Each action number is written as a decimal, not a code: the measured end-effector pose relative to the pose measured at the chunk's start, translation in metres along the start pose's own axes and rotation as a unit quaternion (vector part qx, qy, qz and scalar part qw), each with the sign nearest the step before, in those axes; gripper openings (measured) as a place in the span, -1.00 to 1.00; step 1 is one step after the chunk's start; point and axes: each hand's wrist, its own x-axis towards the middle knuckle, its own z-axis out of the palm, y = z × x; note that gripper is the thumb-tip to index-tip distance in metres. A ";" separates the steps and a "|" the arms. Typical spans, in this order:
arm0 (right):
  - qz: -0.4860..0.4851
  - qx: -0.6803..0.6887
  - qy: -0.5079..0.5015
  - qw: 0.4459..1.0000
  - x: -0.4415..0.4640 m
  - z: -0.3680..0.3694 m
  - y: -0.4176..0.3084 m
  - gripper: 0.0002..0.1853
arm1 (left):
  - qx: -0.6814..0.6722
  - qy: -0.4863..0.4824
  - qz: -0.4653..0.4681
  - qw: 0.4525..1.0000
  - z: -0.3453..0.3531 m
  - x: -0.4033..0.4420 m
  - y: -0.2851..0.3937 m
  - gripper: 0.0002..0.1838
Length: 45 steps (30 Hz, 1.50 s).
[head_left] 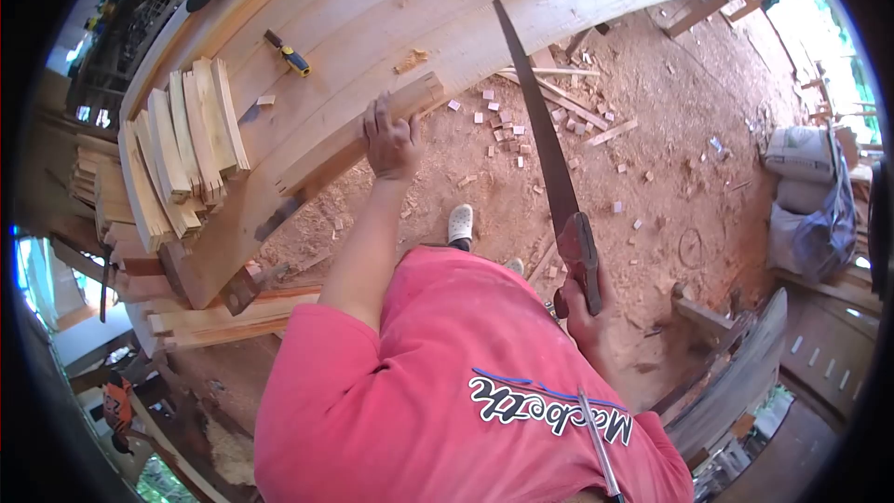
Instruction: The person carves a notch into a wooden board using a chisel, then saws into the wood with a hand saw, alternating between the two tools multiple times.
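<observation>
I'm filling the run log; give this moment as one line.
left hand: on board | right hand: gripping saw | wood blocks: scattered on floor

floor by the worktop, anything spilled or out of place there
Yes: small wood offcuts lie scattered on the floor beside the worktop, with loose strips at odd angles nearby. They look untidy against the pieces grouped side by side on the worktop, though they may be ordinary cutting waste.
</observation>
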 end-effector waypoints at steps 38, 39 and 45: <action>-0.052 -0.190 -0.140 0.970 0.081 0.096 -0.050 -0.31 | -0.113 -0.289 -0.181 0.933 0.015 0.116 -0.022 0.02; -0.047 -0.198 -0.152 0.967 0.082 0.096 -0.055 -0.32 | -0.086 -0.328 -0.184 0.923 0.008 0.118 -0.019 0.09; -0.071 -0.185 -0.169 0.965 0.083 0.088 -0.063 -0.31 | -0.075 -0.307 -0.172 0.933 0.015 0.115 -0.022 0.12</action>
